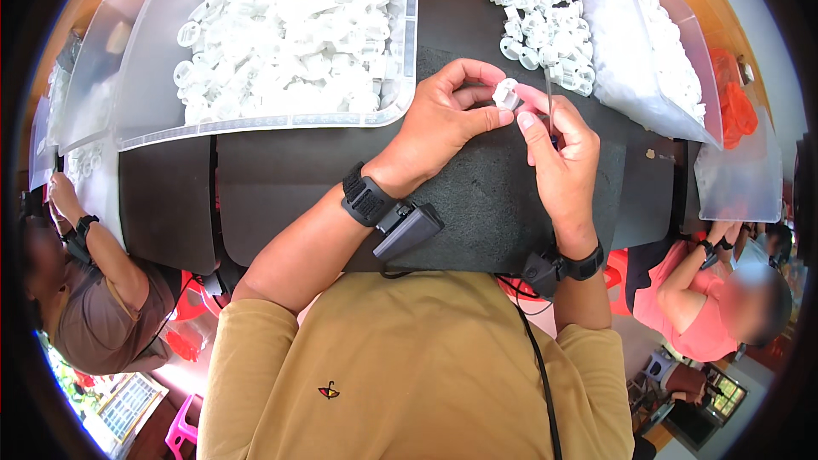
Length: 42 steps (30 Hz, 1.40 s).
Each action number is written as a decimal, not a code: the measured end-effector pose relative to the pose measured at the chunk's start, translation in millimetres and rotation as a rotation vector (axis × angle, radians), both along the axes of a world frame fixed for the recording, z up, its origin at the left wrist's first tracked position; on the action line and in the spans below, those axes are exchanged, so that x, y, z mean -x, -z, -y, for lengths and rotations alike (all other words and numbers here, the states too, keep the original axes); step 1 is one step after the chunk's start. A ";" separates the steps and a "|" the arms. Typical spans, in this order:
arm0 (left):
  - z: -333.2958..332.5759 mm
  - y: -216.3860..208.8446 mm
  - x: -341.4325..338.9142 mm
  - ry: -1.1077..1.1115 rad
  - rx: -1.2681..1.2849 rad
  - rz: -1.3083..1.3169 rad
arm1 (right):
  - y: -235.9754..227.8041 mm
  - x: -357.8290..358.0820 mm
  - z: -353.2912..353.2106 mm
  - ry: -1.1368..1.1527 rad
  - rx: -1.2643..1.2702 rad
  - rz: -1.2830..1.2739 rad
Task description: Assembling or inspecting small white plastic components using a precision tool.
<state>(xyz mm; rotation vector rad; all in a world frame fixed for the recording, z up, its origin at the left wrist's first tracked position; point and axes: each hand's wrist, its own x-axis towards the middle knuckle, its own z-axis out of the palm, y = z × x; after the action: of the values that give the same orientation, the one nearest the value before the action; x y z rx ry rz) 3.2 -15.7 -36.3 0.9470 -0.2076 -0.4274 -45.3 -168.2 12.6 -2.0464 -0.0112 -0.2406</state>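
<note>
Over the dark mat, my left hand pinches a small white plastic part between thumb and fingers. Close beside it, my right hand is closed around a thin metal tool, whose slim shaft sticks up past the fingers. A bit of blue shows at the tool's lower end; the palm hides the rest, so its exact kind is unclear. The right fingertips are at the white part's right side. A loose pile of similar white parts lies just beyond my right hand.
A large clear bin heaped with white parts fills the far left. At the far right stands another clear bin holding a plastic bag and more parts. An orange-red bag lies beyond it. Other people sit at both sides.
</note>
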 end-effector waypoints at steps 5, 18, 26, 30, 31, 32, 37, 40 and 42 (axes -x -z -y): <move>0.9 -0.2 1.5 -0.029 -0.014 0.003 | -2.8 5.0 -10.3 -0.010 0.030 0.047; 1.2 -0.1 1.9 -0.080 -0.110 0.099 | -0.6 6.2 -20.9 -0.004 0.285 0.264; 0.7 1.5 0.5 -0.127 -0.188 0.179 | 0.4 7.3 -27.4 0.050 0.293 0.242; 1.4 -0.5 1.2 -0.186 -0.163 0.225 | 3.5 7.4 -20.2 0.041 0.144 0.176; 1.2 -1.7 1.3 -0.186 -0.180 0.235 | 3.0 6.9 -18.7 0.035 0.027 0.109; 1.0 -3.2 1.6 -0.186 -0.179 0.235 | 2.8 6.7 -17.6 0.030 -0.090 0.042; 0.3 -5.7 1.5 -0.174 -0.214 0.215 | 2.9 6.4 -15.0 0.078 -0.457 -0.097; 0.4 -5.5 1.6 -0.183 -0.166 0.210 | 3.0 6.1 -14.8 0.037 -0.541 -0.145; 0.5 -6.0 1.9 -0.189 -0.166 0.216 | 4.0 5.9 -15.3 0.027 -0.522 -0.145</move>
<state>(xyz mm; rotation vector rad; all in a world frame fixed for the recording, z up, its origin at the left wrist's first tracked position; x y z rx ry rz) 1.3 -16.3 -30.4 1.1659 -0.2787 -0.1697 -51.1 -152.9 8.6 -1.5397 0.1543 -0.0961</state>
